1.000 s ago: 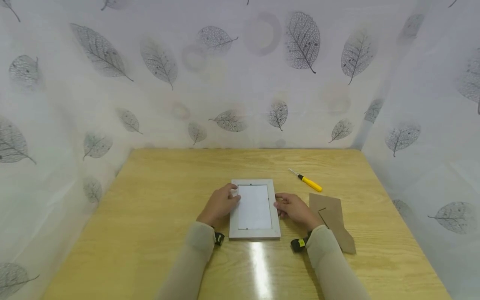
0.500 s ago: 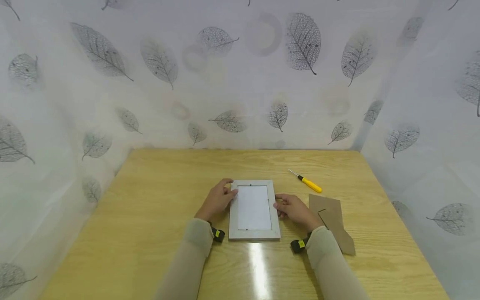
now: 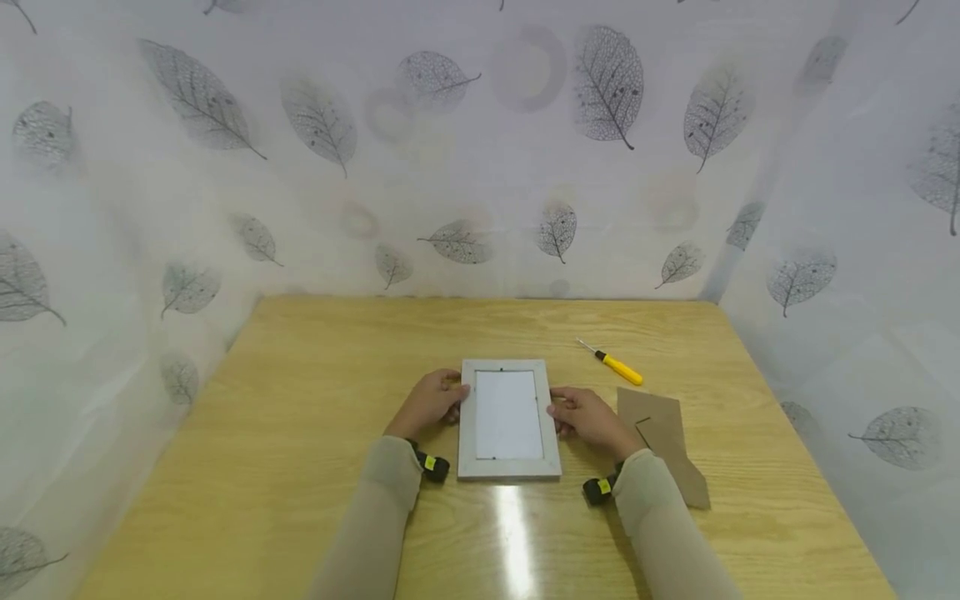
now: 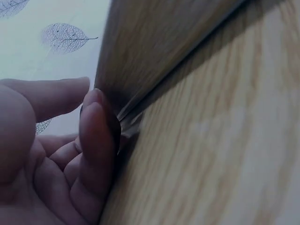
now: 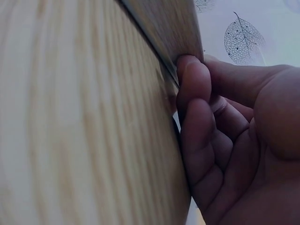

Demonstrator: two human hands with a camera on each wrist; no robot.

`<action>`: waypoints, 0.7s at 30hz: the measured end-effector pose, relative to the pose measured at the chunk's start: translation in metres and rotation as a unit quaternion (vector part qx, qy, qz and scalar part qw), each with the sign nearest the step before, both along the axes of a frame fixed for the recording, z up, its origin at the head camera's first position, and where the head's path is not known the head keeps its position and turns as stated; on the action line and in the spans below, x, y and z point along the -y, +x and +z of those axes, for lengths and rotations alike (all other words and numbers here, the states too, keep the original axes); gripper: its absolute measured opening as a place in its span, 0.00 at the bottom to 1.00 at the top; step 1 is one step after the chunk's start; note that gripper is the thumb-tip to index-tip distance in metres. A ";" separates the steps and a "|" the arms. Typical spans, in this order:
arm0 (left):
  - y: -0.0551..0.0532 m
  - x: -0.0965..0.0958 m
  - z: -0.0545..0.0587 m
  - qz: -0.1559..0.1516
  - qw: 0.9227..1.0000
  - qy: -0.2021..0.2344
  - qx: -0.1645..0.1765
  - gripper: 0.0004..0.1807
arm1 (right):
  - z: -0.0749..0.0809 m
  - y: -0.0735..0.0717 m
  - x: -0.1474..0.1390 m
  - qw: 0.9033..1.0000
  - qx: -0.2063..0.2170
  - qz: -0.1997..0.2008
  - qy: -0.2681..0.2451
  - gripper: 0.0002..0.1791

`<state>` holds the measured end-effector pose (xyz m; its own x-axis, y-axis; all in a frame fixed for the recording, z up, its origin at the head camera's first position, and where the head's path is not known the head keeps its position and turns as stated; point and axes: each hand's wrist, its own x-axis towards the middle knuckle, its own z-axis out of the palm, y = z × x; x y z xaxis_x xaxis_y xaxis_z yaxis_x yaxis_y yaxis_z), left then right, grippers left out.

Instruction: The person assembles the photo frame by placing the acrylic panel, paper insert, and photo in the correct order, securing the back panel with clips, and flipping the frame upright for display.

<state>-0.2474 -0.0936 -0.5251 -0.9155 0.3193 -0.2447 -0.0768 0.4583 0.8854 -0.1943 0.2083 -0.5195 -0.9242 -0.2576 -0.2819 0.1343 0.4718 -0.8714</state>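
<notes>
A white picture frame point(image 3: 510, 469) lies back side up before me, with small dark tabs along its inner edge and a white panel point(image 3: 508, 414) inside it. My left hand point(image 3: 429, 402) grips the left edge, thumb on top and fingers at the side. The opposite edge is pinched by my right hand point(image 3: 588, 414) in the same way. In the left wrist view, curled fingers point(image 4: 96, 126) press against the frame's side wall point(image 4: 140, 42). The right wrist view has fingertips point(image 5: 194, 79) low on the other side wall point(image 5: 168, 23), near the tabletop.
A yellow-handled screwdriver point(image 3: 621, 368) lies behind the right hand. Brown backing board point(image 3: 660, 425) with a black line on it rests beside the right wrist, partly under the forearm. Leaf-patterned white sheeting point(image 3: 480, 167) encloses the wooden table point(image 3: 315, 375) at the back and sides.
My left hand has drawn back from the frame's inner opening, first up toward the top left corner, then down to grip the left edge. The right hand and the frame stay nearly still.
</notes>
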 end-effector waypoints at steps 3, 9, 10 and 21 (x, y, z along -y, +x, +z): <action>0.001 0.001 -0.003 -0.014 1.000 -0.003 -0.001 0.28 | -0.002 0.001 -0.001 1.000 0.003 0.007 0.000 0.27; 0.001 -0.001 -0.005 -0.020 1.000 -0.002 -0.014 0.30 | 0.000 0.001 -0.001 1.000 -0.006 0.015 0.004 0.27; 0.001 -0.001 -0.005 -0.019 1.000 -0.005 -0.018 0.30 | 0.001 0.001 -0.001 1.000 -0.007 0.017 0.006 0.27; -0.004 -0.001 -0.006 -0.021 1.000 -0.002 -0.015 0.32 | 0.005 0.001 -0.004 0.999 -0.015 0.043 0.022 0.30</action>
<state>-0.2512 -0.0926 -0.5308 -0.9080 0.3571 -0.2193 -0.0312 0.4642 0.8852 -0.1929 0.2125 -0.5143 -0.9074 -0.3241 -0.2675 0.0660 0.5187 -0.8524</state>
